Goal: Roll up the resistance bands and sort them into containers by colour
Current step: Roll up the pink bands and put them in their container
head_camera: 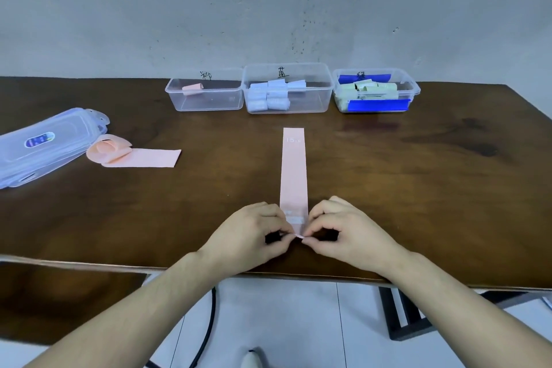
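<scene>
**Starting the roll on a pink band**

A pink resistance band (293,170) lies flat on the counter (418,188), running lengthwise from the person's hands toward the middle container (288,88). The left hand (248,233) and right hand (349,233) each pinch a corner of its near end, fingers curled in on the edge, which looks just turned up. The step in hand seems to be the first tuck of the roll. Next calls for a tight, even turn, both hands moving together so the roll stays straight.

Left of the middle container, the pink container (204,94) holds one roll, this band's likely home. Further pink bands (134,155) wait well to its left. The fingertips hide the fold itself, and the handwritten labels on the containers are hard to read.
</scene>
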A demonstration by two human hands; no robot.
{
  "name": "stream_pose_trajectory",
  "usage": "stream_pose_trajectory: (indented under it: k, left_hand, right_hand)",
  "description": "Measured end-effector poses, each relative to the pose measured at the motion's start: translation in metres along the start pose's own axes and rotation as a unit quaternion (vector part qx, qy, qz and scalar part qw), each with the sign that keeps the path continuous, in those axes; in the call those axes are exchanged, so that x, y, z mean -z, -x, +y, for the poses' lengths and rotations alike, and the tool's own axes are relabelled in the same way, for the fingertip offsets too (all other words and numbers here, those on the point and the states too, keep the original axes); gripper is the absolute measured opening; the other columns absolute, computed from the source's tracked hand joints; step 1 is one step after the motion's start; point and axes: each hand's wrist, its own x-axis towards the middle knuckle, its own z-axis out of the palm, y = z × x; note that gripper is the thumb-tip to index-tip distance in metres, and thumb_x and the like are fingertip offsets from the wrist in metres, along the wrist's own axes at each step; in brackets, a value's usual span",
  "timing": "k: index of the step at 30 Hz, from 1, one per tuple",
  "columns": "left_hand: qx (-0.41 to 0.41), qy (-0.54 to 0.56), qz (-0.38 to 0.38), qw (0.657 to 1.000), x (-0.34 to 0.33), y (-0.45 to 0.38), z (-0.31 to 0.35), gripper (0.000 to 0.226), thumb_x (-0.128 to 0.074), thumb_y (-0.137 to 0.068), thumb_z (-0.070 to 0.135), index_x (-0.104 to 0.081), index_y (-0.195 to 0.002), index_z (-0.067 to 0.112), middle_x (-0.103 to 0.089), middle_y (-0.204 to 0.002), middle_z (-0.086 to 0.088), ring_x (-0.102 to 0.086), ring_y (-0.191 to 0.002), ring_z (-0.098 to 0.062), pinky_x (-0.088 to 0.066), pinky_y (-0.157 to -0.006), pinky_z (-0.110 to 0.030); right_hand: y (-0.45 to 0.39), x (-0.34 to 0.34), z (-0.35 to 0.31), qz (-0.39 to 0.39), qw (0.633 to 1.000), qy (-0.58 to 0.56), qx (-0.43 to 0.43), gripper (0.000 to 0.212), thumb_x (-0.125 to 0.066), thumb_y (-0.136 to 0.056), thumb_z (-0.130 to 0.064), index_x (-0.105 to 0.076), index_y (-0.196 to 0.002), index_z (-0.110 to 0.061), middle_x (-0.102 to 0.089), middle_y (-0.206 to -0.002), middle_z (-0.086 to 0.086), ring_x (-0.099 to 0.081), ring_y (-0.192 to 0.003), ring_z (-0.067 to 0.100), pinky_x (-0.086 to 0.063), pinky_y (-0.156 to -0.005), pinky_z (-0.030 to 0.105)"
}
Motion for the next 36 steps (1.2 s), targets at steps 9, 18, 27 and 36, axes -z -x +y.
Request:
stream_pose_trajectory:
  k: [9, 18, 27, 36]
  left_hand:
    - [0.096, 0.065, 0.022, 0.993, -0.003, 0.001, 0.005, 0.009, -0.068, -0.091, 0.025, -0.073, -0.098, 0.025, -0.059, -0.080, 0.017, -0.052, -0.072, -0.006, -0.040, -0.067, -0.011]
    - [0.110, 0.045, 0.032, 0.992, -0.008, 0.003, 0.005, 0.010, -0.070, -0.091, 0.025, -0.075, -0.098, 0.021, -0.055, -0.095, 0.016, -0.051, -0.069, -0.003, -0.036, -0.066, -0.004]
    - [0.079, 0.027, 0.042, 0.996, -0.009, 0.003, 0.005, 0.010, -0.069, -0.093, 0.022, -0.076, -0.098, 0.020, -0.061, -0.092, 0.012, -0.054, -0.078, 0.003, -0.037, -0.075, -0.003]
    - [0.025, -0.006, 0.014, 1.000, -0.008, 0.009, 0.003, 0.016, -0.063, -0.097, 0.024, -0.075, -0.107, 0.019, -0.058, -0.097, 0.009, -0.058, -0.078, -0.005, -0.051, -0.076, -0.021]
  right_hand:
    - [-0.003, -0.002, -0.005, 0.017, 0.989, -0.084, -0.118, 0.016, -0.075, -0.089, -0.023, -0.077, -0.095, -0.038, -0.064, -0.085, -0.028, -0.052, -0.073, 0.009, -0.042, -0.066, 0.017]
    - [-0.004, -0.006, -0.013, 0.042, 0.991, -0.052, -0.119, 0.012, -0.073, -0.090, -0.021, -0.078, -0.093, -0.032, -0.063, -0.085, -0.017, -0.058, -0.082, 0.002, -0.040, -0.068, 0.011]
    - [0.004, -0.015, -0.012, 0.052, 0.995, 0.063, -0.054, 0.026, -0.059, -0.093, -0.050, -0.074, -0.102, -0.030, -0.056, -0.094, -0.019, -0.054, -0.091, 0.003, -0.045, -0.077, 0.013]
    - [0.004, -0.015, -0.012, 0.058, 0.995, 0.060, -0.059, 0.029, -0.057, -0.093, -0.052, -0.076, -0.099, -0.031, -0.056, -0.093, -0.020, -0.054, -0.092, 0.003, -0.045, -0.077, 0.014]
